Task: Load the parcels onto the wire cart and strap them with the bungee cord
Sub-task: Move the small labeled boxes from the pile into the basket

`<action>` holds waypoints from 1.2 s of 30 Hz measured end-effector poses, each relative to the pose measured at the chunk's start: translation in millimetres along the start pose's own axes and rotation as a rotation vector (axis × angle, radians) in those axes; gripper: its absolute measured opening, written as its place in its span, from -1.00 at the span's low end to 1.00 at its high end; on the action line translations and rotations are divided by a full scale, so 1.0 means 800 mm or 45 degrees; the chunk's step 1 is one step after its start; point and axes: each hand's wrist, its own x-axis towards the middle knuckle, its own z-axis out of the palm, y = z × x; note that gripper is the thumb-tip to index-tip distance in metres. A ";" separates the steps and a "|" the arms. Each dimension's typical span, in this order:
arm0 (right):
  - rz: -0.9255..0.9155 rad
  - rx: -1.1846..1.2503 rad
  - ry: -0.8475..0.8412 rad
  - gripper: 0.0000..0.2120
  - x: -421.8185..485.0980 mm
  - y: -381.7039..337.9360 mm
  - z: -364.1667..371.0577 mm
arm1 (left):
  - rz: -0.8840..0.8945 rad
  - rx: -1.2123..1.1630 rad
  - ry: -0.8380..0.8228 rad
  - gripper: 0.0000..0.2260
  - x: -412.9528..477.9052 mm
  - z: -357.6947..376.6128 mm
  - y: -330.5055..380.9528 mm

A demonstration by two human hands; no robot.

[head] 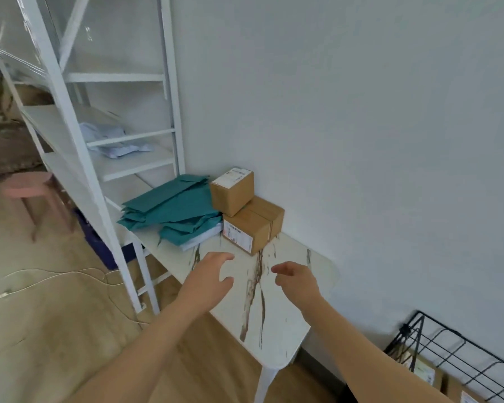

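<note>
Both arms reach forward over the marble-patterned table (pixel 274 324), the left hand (pixel 208 279) and right hand (pixel 296 279) empty with fingers loosely spread. At lower right, the wire cart (pixel 448 353) holds parcels (pixel 422 370). Beyond the hands, a small box (pixel 232 190) sits atop a larger box (pixel 252 226) against the wall, touching teal mailers (pixel 172 213).

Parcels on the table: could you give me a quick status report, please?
Left grip, right grip open, empty, over table. Two parcels stacked by the wall, untouched. Green bags beside them, nothing blocking.
</note>
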 end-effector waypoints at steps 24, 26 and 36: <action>0.047 -0.027 -0.009 -0.74 0.317 -0.093 0.037 | 0.026 0.111 0.171 -0.61 0.341 -0.023 -0.050; 0.064 -0.029 0.013 -0.70 0.329 -0.101 0.040 | 0.020 0.137 0.161 -0.59 0.360 -0.029 -0.054; 0.119 -0.406 -0.050 -0.63 0.372 -0.120 0.080 | -0.160 0.129 -0.119 -0.19 0.442 -0.047 -0.082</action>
